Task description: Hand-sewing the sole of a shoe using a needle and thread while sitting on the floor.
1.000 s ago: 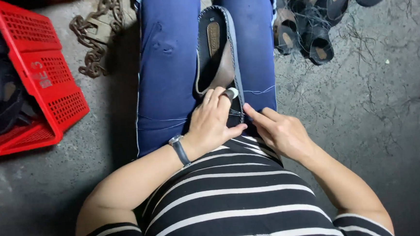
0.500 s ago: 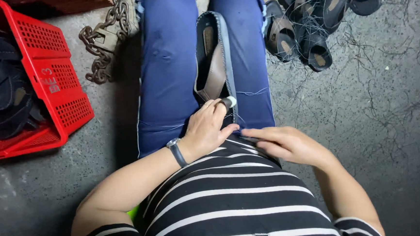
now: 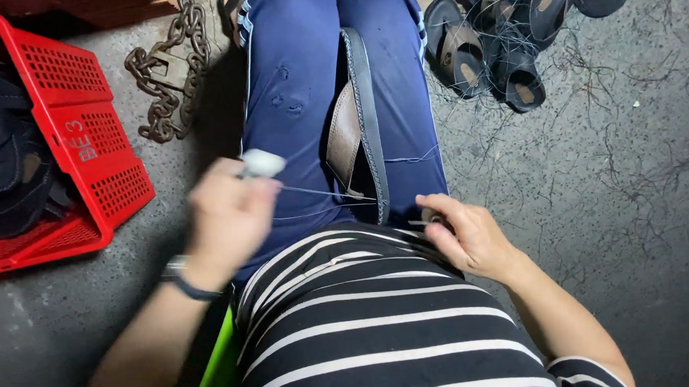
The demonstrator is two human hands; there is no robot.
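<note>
left hand (image 3: 230, 216) is out to the side, blurred, closed around a small pale object (image 3: 261, 163), and a thin thread (image 3: 321, 193) runs taut from it across to the sandal (image 3: 355, 129). that sandal sits wedged on edge between the knees, dark sole, brown strap. right hand (image 3: 462, 234) rests by the sandal's near end, fingers curled in and pinching something small; what exactly, i cannot tell. red crate (image 3: 78, 146) with dark sandals on the left, a rusty chain (image 3: 166, 77) beside it, a heap of sandals (image 3: 502, 32) on the floor to the right. risk here, i'd say: a hard pull snaps the thread, or tugs the sandal loose from between the legs.
</note>
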